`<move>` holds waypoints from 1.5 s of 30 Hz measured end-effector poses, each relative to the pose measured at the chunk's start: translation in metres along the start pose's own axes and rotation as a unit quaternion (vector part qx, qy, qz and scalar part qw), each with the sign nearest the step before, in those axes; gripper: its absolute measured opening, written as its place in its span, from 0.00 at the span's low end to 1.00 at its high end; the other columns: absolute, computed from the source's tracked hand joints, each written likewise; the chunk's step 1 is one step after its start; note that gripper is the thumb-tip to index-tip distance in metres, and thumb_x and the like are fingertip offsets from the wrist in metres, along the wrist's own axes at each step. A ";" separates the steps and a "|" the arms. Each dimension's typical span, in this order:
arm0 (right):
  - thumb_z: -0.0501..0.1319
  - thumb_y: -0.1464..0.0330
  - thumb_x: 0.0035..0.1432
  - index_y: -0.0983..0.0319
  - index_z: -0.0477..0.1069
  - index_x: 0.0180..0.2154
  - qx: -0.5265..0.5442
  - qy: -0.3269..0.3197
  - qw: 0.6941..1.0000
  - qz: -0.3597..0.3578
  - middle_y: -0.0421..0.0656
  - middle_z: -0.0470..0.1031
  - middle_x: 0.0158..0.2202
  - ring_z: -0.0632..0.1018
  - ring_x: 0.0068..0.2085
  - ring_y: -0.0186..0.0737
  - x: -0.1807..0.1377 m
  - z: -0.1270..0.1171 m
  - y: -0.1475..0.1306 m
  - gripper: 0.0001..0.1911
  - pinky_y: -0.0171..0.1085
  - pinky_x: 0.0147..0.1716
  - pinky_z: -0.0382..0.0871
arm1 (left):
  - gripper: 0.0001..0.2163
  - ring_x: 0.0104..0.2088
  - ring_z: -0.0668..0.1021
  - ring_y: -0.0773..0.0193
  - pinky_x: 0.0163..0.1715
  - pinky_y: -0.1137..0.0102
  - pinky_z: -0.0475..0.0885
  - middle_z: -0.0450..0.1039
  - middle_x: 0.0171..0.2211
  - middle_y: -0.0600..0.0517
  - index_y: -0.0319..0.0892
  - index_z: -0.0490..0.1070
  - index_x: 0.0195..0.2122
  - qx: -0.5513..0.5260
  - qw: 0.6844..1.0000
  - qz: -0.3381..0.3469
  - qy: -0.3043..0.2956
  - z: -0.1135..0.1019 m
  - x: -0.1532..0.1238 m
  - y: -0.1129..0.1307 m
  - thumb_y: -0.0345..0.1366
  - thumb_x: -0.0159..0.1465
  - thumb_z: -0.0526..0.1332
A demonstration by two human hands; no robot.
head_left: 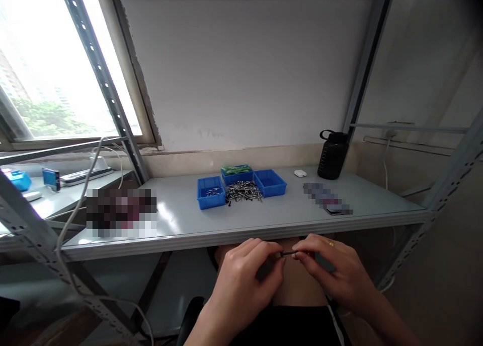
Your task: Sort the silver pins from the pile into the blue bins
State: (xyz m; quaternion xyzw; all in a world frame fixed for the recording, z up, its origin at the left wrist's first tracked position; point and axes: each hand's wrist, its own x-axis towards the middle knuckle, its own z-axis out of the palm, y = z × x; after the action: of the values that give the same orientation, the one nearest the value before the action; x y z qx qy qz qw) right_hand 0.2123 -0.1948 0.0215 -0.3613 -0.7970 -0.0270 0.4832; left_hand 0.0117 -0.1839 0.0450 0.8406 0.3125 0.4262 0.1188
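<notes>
In front of the table edge, above my lap, my left hand (251,273) and my right hand (332,265) pinch a thin dark metal rod (289,253) between them. Fingertips cover both its ends, so I cannot tell whether it has a head or a thread. A loose pile of slim metal pieces (243,191), silver and black, lies on the table beyond the hands. The left blue bin (211,203) has a few silver pieces in it. Green packets (236,169) fill the back blue bin (237,178), and the right blue bin (274,189) shows a bare floor.
A black water bottle (332,155) and a white earbud case (300,173) stand toward the back right of the grey table (177,235). A partly blurred phone (328,200) lies nearer the front. White cable (71,215) hangs by the left metal post (33,235).
</notes>
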 end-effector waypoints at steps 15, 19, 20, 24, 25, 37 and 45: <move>0.56 0.71 0.65 0.56 0.67 0.41 0.018 -0.019 1.000 -0.006 0.38 0.77 0.32 0.78 0.33 0.33 0.000 0.000 0.000 0.05 0.30 0.33 0.68 | 0.06 0.32 0.77 0.66 0.31 0.75 0.70 0.76 0.31 0.52 0.42 0.75 0.38 0.002 1.000 0.001 0.002 -0.003 -0.001 -0.002 0.26 0.61 0.61; 0.56 0.72 0.65 0.56 0.67 0.41 0.017 -0.020 1.000 -0.004 0.38 0.77 0.32 0.77 0.33 0.33 -0.001 0.001 0.001 0.05 0.30 0.33 0.68 | 0.06 0.32 0.77 0.66 0.32 0.74 0.70 0.76 0.31 0.52 0.42 0.75 0.38 0.006 1.000 -0.003 -0.007 -0.005 0.001 -0.002 0.27 0.62 0.61; 0.56 0.72 0.65 0.55 0.67 0.41 0.019 -0.023 1.000 -0.001 0.37 0.77 0.32 0.77 0.33 0.33 -0.001 0.002 0.002 0.06 0.30 0.34 0.68 | 0.06 0.31 0.77 0.66 0.32 0.74 0.70 0.76 0.30 0.53 0.42 0.75 0.38 0.006 1.000 -0.005 -0.009 -0.005 0.001 -0.002 0.27 0.62 0.61; 0.56 0.70 0.64 0.55 0.69 0.39 0.020 -0.029 0.999 0.036 0.36 0.77 0.30 0.77 0.30 0.33 0.001 0.003 0.010 0.04 0.30 0.31 0.67 | 0.06 0.30 0.76 0.66 0.31 0.74 0.69 0.76 0.30 0.53 0.42 0.74 0.39 0.001 1.000 -0.021 -0.010 -0.009 0.002 -0.002 0.28 0.63 0.60; 0.56 0.69 0.64 0.55 0.69 0.39 0.014 -0.024 0.998 0.054 0.36 0.76 0.29 0.77 0.29 0.33 0.006 0.003 0.015 0.04 0.30 0.30 0.67 | 0.06 0.30 0.76 0.66 0.32 0.74 0.69 0.76 0.30 0.53 0.42 0.74 0.39 0.001 1.000 -0.026 -0.010 -0.010 0.002 -0.002 0.29 0.63 0.60; 0.58 0.65 0.65 0.65 0.72 0.41 -0.170 -0.061 0.971 0.159 0.44 0.76 0.39 0.77 0.39 0.39 0.115 0.049 0.161 0.10 0.44 0.42 0.72 | 0.05 0.32 0.76 0.66 0.33 0.73 0.69 0.76 0.32 0.52 0.42 0.73 0.38 0.007 0.999 -0.035 -0.013 -0.010 0.001 -0.006 0.30 0.64 0.58; 0.58 0.66 0.65 0.64 0.71 0.45 -0.146 -0.180 0.970 0.074 0.45 0.74 0.47 0.76 0.47 0.42 0.095 0.114 0.132 0.10 0.48 0.47 0.71 | 0.04 0.33 0.77 0.65 0.33 0.74 0.69 0.76 0.32 0.53 0.42 0.73 0.36 0.021 0.999 -0.043 -0.024 -0.013 0.000 -0.004 0.29 0.64 0.59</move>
State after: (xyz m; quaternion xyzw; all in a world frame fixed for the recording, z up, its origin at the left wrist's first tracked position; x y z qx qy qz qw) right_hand 0.1802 0.0000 -0.0043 -0.4846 -0.8296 -0.0421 0.2740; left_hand -0.0002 -0.1816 0.0509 0.8387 0.3539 0.3940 0.1270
